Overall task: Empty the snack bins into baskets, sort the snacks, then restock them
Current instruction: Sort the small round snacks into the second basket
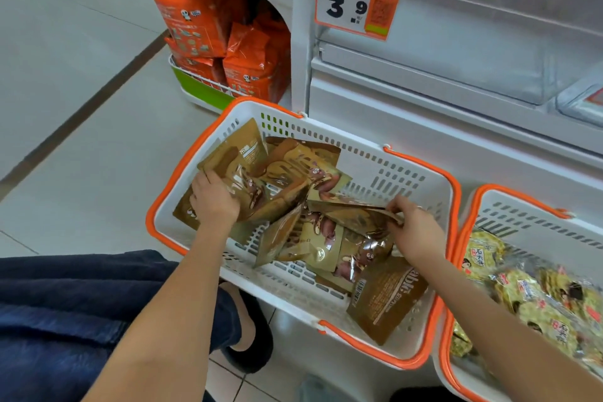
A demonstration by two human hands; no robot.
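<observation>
- Centrally, brown snack packets (287,202) are lying heaped inside the white basket (411,173).
- Left hand (213,197) is gripping packets near its left rim.
- Right hand (416,228) is pinching one packet's edge.
- Second basket (522,215) is touching the right rim, holding yellow snacks (528,294).
- Price tag (357,3) is hanging above on the bin (473,52).

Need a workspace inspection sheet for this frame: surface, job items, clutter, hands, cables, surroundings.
Surface: pale tiled floor; both baskets stand on it.
Job's things: white basket with orange handles holds loose brown snack packs; second basket to its right holds yellow-green snack packs; clear shelf bin above looks empty.
Clutter: nothing seen.
Hands: left hand grips several brown packs; right hand pinches one pack's edge.
Cables: nothing seen.
Surroundings: price tag reading 3.9; orange bags on a side rack.
</observation>
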